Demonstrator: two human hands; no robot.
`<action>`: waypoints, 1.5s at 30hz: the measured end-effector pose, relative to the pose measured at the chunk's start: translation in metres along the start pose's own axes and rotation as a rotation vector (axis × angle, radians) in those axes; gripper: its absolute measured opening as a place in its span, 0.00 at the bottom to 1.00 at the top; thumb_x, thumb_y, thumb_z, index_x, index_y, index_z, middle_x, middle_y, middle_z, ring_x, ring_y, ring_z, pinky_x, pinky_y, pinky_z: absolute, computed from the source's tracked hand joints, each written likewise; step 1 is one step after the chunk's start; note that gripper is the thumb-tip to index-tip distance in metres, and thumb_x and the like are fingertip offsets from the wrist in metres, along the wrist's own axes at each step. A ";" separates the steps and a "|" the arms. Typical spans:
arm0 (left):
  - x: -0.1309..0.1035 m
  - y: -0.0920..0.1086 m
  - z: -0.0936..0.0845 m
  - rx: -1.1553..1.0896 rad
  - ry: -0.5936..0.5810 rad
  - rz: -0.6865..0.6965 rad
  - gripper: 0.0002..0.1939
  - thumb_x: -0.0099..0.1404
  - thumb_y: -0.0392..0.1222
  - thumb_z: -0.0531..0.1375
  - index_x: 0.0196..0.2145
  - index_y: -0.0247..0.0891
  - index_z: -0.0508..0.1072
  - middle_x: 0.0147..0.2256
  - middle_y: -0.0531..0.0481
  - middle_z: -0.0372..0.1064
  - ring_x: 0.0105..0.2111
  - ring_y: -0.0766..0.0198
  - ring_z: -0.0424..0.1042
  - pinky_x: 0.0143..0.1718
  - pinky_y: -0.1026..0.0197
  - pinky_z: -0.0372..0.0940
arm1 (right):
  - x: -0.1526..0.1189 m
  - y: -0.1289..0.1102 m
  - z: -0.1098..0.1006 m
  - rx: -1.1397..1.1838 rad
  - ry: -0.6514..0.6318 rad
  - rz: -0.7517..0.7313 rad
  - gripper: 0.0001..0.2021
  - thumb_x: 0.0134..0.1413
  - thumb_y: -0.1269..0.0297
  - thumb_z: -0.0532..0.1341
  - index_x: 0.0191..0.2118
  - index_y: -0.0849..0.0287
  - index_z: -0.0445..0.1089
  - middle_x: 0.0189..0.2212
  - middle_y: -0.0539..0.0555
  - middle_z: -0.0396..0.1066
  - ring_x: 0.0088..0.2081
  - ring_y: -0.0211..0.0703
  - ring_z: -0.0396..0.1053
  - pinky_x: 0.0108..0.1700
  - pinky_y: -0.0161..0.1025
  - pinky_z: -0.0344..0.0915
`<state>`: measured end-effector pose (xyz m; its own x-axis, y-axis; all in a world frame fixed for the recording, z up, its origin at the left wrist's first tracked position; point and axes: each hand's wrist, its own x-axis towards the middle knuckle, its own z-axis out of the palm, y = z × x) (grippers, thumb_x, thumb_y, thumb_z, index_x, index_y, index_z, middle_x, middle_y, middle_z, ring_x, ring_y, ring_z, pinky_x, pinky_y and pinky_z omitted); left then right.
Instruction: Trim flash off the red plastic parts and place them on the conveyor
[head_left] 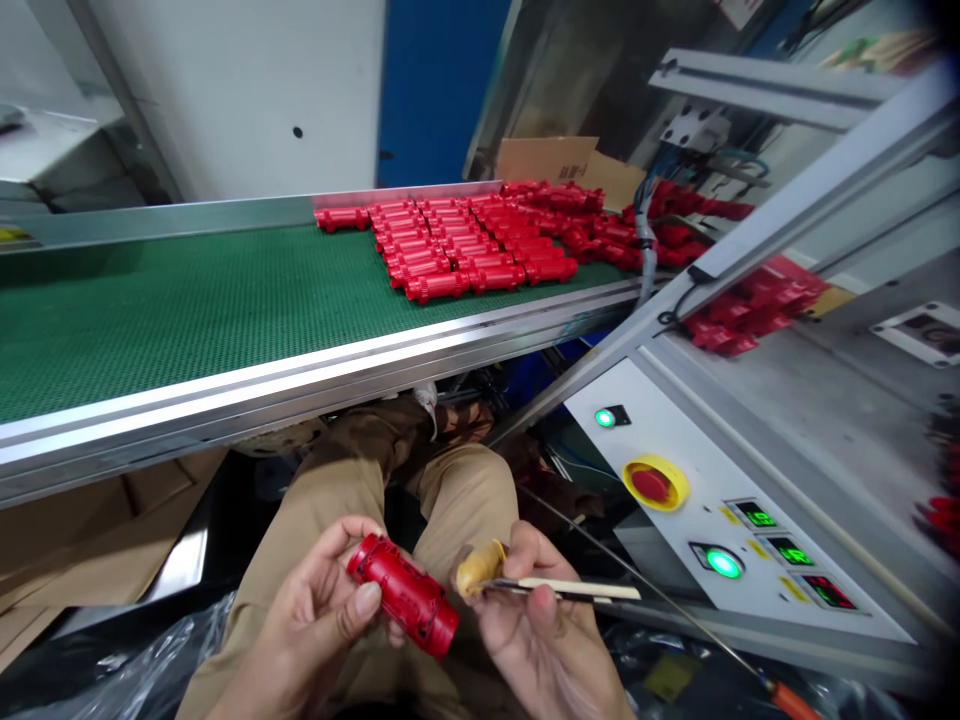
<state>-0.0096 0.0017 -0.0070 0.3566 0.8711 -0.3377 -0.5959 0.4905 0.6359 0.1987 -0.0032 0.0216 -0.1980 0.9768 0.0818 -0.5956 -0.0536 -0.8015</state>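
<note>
Above the lap, my left hand [322,610] is closed around a red plastic cylinder [405,595] with slots and raised rings, thumb on its near side. The cylinder is tilted, its lower end pointing right and down. Just right of it, my right hand [547,620] pinches a thin, pale-handled tool [577,588] with a dark, narrow front part. The tool's exact kind is not clear. A yellow finger cot [480,568] covers one fingertip of the right hand. The tool and the cylinder are apart.
Beyond the knees, a green conveyor belt [187,310] with a metal edge carries rows of similar red parts [457,240]. On the right stands a machine frame with a control panel [675,520] and a red emergency button [649,483]. Cardboard [105,540] lies at lower left.
</note>
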 end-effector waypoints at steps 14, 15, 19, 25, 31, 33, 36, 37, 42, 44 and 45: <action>-0.010 0.005 0.006 0.380 0.278 0.310 0.18 0.53 0.41 0.77 0.42 0.48 0.81 0.43 0.49 0.85 0.44 0.54 0.83 0.45 0.64 0.77 | -0.001 0.018 -0.002 -0.599 0.164 0.532 0.27 0.59 0.36 0.65 0.33 0.59 0.69 0.16 0.46 0.68 0.16 0.32 0.64 0.22 0.29 0.63; -0.009 0.006 0.005 0.415 0.260 0.295 0.18 0.53 0.41 0.77 0.42 0.48 0.83 0.43 0.49 0.85 0.45 0.54 0.83 0.46 0.64 0.76 | 0.000 0.020 0.000 -0.610 0.149 0.522 0.26 0.60 0.37 0.64 0.34 0.59 0.69 0.16 0.46 0.69 0.16 0.33 0.65 0.22 0.29 0.64; -0.003 0.007 0.000 0.488 0.246 0.271 0.14 0.52 0.43 0.77 0.38 0.46 0.86 0.43 0.47 0.85 0.45 0.54 0.82 0.50 0.66 0.74 | 0.005 0.006 0.002 -1.048 0.050 0.070 0.11 0.68 0.59 0.64 0.36 0.60 0.78 0.29 0.56 0.79 0.31 0.42 0.78 0.35 0.35 0.74; 0.004 0.007 0.004 0.183 0.334 0.188 0.19 0.48 0.42 0.79 0.38 0.42 0.83 0.41 0.46 0.86 0.39 0.53 0.84 0.39 0.64 0.78 | 0.000 -0.012 0.003 -1.152 -0.114 -0.365 0.21 0.61 0.81 0.65 0.56 0.56 0.76 0.49 0.56 0.81 0.49 0.42 0.80 0.54 0.31 0.75; 0.003 0.007 0.008 0.164 0.361 0.201 0.20 0.46 0.42 0.80 0.37 0.41 0.83 0.40 0.44 0.86 0.37 0.53 0.84 0.38 0.63 0.79 | -0.008 0.002 0.004 -1.078 -0.195 -0.356 0.28 0.60 0.86 0.63 0.63 0.57 0.72 0.57 0.60 0.73 0.53 0.46 0.78 0.55 0.33 0.78; 0.003 0.007 0.008 0.192 0.372 0.216 0.20 0.46 0.42 0.80 0.37 0.41 0.83 0.40 0.45 0.86 0.39 0.52 0.84 0.40 0.64 0.79 | -0.008 0.004 0.005 -1.088 -0.208 -0.356 0.29 0.61 0.86 0.62 0.64 0.57 0.70 0.57 0.60 0.73 0.55 0.47 0.77 0.56 0.34 0.77; 0.001 0.007 0.009 0.228 0.377 0.249 0.19 0.46 0.43 0.80 0.36 0.42 0.83 0.40 0.46 0.86 0.40 0.53 0.84 0.44 0.65 0.78 | -0.008 0.005 0.005 -1.096 -0.213 -0.356 0.28 0.62 0.85 0.63 0.64 0.57 0.71 0.57 0.60 0.73 0.55 0.47 0.77 0.57 0.34 0.77; 0.001 0.007 0.009 0.235 0.377 0.254 0.18 0.46 0.43 0.80 0.36 0.42 0.84 0.40 0.47 0.86 0.41 0.53 0.84 0.44 0.65 0.77 | -0.008 0.005 0.005 -1.095 -0.206 -0.356 0.27 0.61 0.85 0.63 0.63 0.57 0.71 0.57 0.60 0.74 0.55 0.47 0.77 0.57 0.34 0.77; 0.000 0.006 0.009 0.227 0.363 0.234 0.18 0.47 0.43 0.80 0.37 0.42 0.84 0.41 0.46 0.86 0.40 0.53 0.84 0.42 0.64 0.78 | -0.010 0.007 0.006 -1.115 -0.185 -0.390 0.27 0.61 0.86 0.62 0.62 0.58 0.72 0.55 0.61 0.74 0.53 0.48 0.78 0.55 0.36 0.79; -0.001 0.006 0.009 0.229 0.363 0.237 0.18 0.48 0.44 0.79 0.37 0.42 0.84 0.41 0.46 0.86 0.40 0.53 0.84 0.43 0.64 0.78 | -0.011 0.009 0.007 -1.114 -0.178 -0.399 0.27 0.60 0.85 0.62 0.62 0.57 0.72 0.54 0.60 0.75 0.52 0.48 0.78 0.55 0.37 0.79; -0.001 0.007 0.009 0.237 0.362 0.242 0.18 0.48 0.44 0.79 0.37 0.42 0.83 0.41 0.47 0.86 0.41 0.53 0.84 0.44 0.64 0.78 | -0.011 0.009 0.007 -1.115 -0.170 -0.392 0.26 0.60 0.85 0.62 0.61 0.57 0.72 0.53 0.60 0.75 0.52 0.48 0.78 0.54 0.36 0.79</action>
<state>-0.0074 0.0039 0.0036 -0.0696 0.9330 -0.3531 -0.4361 0.2899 0.8519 0.1899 -0.0158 0.0171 -0.3040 0.8421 0.4455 0.3490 0.5335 -0.7704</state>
